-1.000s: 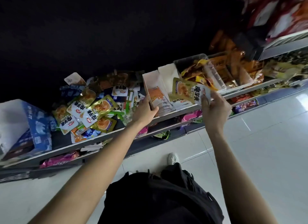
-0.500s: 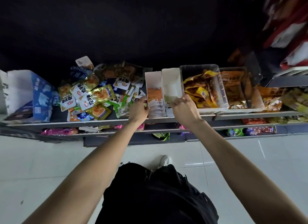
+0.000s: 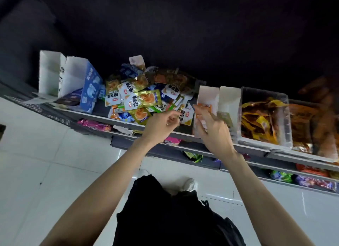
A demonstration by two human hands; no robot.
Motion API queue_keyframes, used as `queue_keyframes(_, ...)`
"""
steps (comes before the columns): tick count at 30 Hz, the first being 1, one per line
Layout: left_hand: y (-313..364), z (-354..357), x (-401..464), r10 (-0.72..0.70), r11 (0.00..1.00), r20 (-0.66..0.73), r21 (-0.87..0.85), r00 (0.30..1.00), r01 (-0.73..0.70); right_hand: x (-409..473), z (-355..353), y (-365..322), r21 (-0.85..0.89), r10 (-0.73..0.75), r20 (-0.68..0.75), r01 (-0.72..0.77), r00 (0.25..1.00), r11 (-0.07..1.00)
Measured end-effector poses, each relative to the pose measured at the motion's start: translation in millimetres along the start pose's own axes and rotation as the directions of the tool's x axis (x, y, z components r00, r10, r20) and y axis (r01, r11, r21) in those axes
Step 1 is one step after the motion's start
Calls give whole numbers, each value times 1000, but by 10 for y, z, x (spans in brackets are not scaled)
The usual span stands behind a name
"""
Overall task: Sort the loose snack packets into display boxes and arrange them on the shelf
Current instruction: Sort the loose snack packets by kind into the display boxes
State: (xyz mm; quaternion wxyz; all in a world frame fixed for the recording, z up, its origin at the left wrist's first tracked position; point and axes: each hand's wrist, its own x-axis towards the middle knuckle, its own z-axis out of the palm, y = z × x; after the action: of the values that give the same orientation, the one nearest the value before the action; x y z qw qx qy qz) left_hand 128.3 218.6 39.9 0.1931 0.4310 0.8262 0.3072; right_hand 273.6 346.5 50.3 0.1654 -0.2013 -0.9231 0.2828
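A heap of loose snack packets [image 3: 139, 99], gold, white and blue, lies on the grey shelf [image 3: 99, 117]. To its right stands a narrow white display box [image 3: 209, 94] with orange-and-white packets [image 3: 204, 108] stacked inside. Beside that is a second white display box [image 3: 229, 99]. My left hand [image 3: 161, 124] hovers at the heap's right edge with curled fingers against a white packet [image 3: 187, 115]; whether it pinches it is unclear. My right hand [image 3: 211, 130], blurred, reaches with straight fingers over the front of the first box.
A clear bin [image 3: 264, 94] of yellow-brown packets and another bin [image 3: 308, 121] stand to the right. At the left are a blue carton [image 3: 90, 86] and open white boxes [image 3: 49, 71]. Lower shelves hold pink [image 3: 91, 124] and other packets. White tiled floor lies below.
My right hand carried a gold packet to the second white box and came back empty over the first box. My left hand left the box's edge for the heap.
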Motion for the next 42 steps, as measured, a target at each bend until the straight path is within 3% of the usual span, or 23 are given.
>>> queue_keyframes(4,-608,-363,-214,-92,995,-259,8,962,97,316,588,-367,-11,23,258,-21,966,1000)
queue_keyframes(7,-1071,-510,-182,-169,978,-332,57,928,198,621,970,-486,-79,50,335,-25,941,997)
queue_keyframes(11,-1644,-668,-51,-285,909,-160,267,945,320,1232,1531,-607,-161,43,367,19,929,987)
queue_keyframes(14,-1899,-711,15,-342,869,8,384,940,313,1605,1877,-654,-272,89,394,24,915,962)
queue_keyframes(17,-2036,-750,32,-291,912,17,307,956,272,1745,2092,-628,-430,187,413,10,891,903)
queue_keyframes(21,-2059,-797,48,-260,958,-79,107,962,268,1611,2036,-558,-529,114,216,18,970,848)
queue_keyframes(23,-1987,-810,66,-328,943,-68,-77,942,323,1475,1883,-605,-405,100,122,-43,987,913)
queue_keyframes(26,-1669,-814,65,-390,828,51,-418,919,374,1201,1565,-781,16,319,-31,-318,947,948)
queue_keyframes(28,-1395,-793,66,-331,761,142,-545,933,353,1016,1344,-879,291,491,-7,-468,871,834)
queue_keyframes(30,-1114,-763,47,-220,755,189,-589,957,290,834,1141,-936,615,599,83,-514,797,598)
queue_keyframes(32,-900,-725,46,-139,809,184,-546,973,219,665,919,-931,764,636,74,-454,768,458)
queue_keyframes(34,-727,-710,46,-31,921,215,-373,976,111,485,662,-789,810,650,-3,-379,760,448)
queue_keyframes(36,-581,-684,74,85,987,280,-157,956,-42,295,347,-594,748,586,-74,-344,807,568)
queue_keyframes(39,-298,-582,235,223,962,276,95,935,-258,42,-68,-321,195,361,-96,-338,928,921)
queue_keyframes(40,-210,-510,303,286,947,213,88,934,-310,-32,-167,-253,29,291,-165,-290,942,957)
queue_keyframes(42,-51,-296,467,326,945,44,-25,944,-325,-152,-350,-214,-52,268,-383,-311,884,949)
